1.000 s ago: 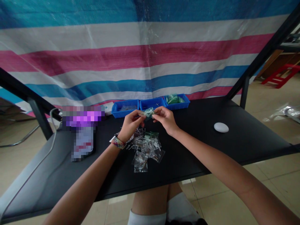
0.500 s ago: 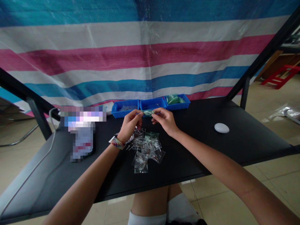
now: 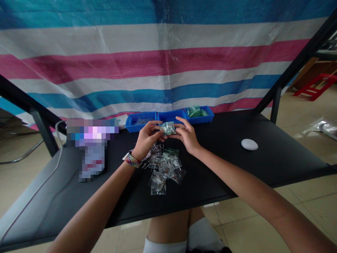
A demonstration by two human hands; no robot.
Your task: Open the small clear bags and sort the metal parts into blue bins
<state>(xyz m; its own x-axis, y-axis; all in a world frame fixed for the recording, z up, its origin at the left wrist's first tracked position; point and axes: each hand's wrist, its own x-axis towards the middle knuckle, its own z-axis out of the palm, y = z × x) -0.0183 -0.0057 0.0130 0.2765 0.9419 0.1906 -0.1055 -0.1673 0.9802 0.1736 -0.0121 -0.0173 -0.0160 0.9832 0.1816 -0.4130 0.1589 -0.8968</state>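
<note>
Both my hands hold one small clear plastic bag (image 3: 168,128) with green parts inside, lifted above the black table (image 3: 237,168). My left hand (image 3: 146,140) pinches its left end, and a beaded band sits on that wrist. My right hand (image 3: 186,135) grips its right end with curled fingers. Below them a pile of small clear bags (image 3: 164,168) with thin leaded parts lies on the table. Three blue bins stand in a row behind the hands: left bin (image 3: 139,121), middle bin (image 3: 172,114), right bin (image 3: 198,113) holding green bags.
A white round object (image 3: 249,144) lies on the table to the right. A blurred-out item (image 3: 92,144) and a grey cable (image 3: 59,154) sit at the left. A striped tarp hangs behind the table. Black frame posts rise at both sides. My knees show under the front edge.
The held bag has turned from edge-on to flat-facing, and both hands have closed in on it, the right hand shifting slightly down.
</note>
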